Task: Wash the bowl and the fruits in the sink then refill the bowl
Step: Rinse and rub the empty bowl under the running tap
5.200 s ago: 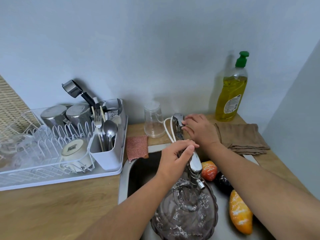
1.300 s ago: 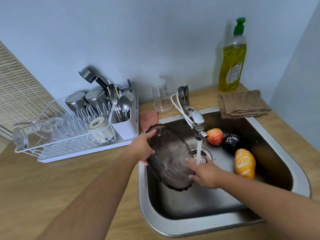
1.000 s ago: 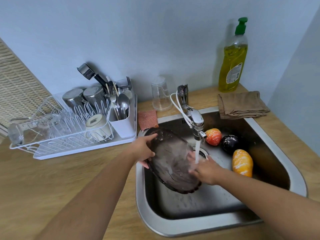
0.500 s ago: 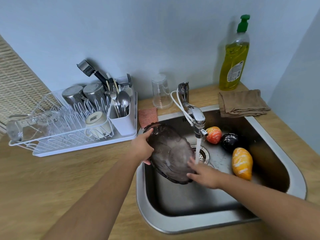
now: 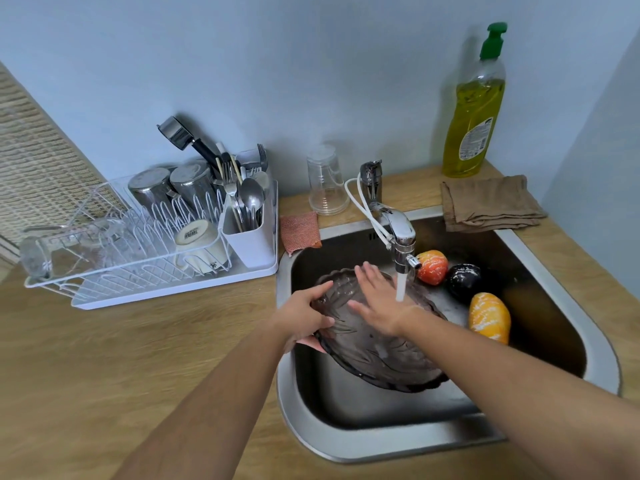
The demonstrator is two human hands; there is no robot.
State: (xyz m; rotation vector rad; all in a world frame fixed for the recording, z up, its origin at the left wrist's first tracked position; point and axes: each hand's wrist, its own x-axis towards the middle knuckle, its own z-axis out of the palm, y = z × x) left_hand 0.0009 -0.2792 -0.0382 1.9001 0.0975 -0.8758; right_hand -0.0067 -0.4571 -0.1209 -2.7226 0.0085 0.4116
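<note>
Head view: left grip (image 5: pixel 304 315) holds bowl (image 5: pixel 377 355) rim; right grip (image 5: pixel 379 303) spread flat inside, under stream (image 5: pixel 400 289).

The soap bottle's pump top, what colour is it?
Green; the pump top shows clearly in the head view.

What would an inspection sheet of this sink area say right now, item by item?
Surface: wooden counter, steel sink set in it.
Job's things: dark glass bowl tilted under the running tap; red fruit, dark fruit and yellow fruit on the sink floor.
Clutter: dish rack, upturned cup, scourer, soap bottle, folded cloth.
Hands: left hand grips the bowl's rim; right hand lies flat on it.
Cables: white hose at the tap.
Surroundings: pale blue wall.
</note>
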